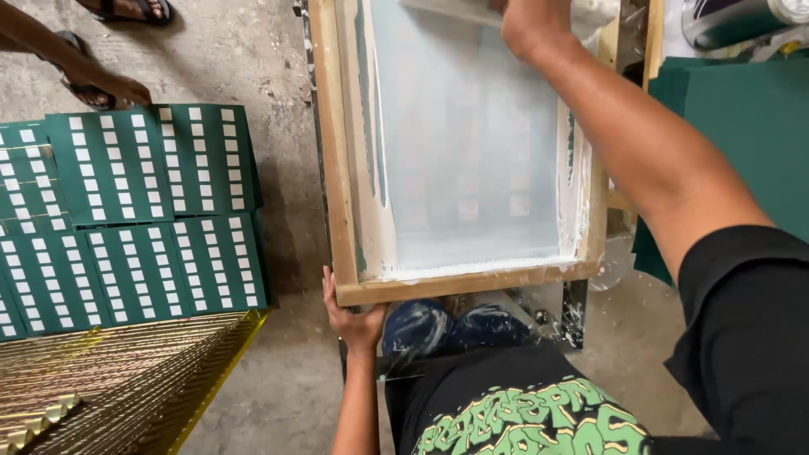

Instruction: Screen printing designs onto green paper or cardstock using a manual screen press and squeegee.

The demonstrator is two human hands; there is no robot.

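The left hand (352, 313) gripped the near left corner of a wooden screen-printing frame (341, 168), its fingers curled up over the bottom rail and clenched on the wood. The frame lay tilted across the middle of the view, above the person's lap, its pale mesh (468, 152) smeared white along the edges and showing faint rows of small rectangles through it. The right hand (531, 25) reached along the frame to its far end and rested on a squeegee (442, 10) at the top edge of the mesh; the hand was partly cut off by the picture's edge, so whether its fingers were closed round the squeegee could not be told. To the left, on the concrete floor (270, 67), dark green printed sheets (135, 219) with grids of white rectangles lay side by side, overlapping slightly. A yellow wire rack (118, 379) stood just below them. Another person's hand (122, 87) touched the upper edge of the sheets, with sandalled feet (139, 10) near it. More plain green sheets (750, 135) lay to the right of the frame.
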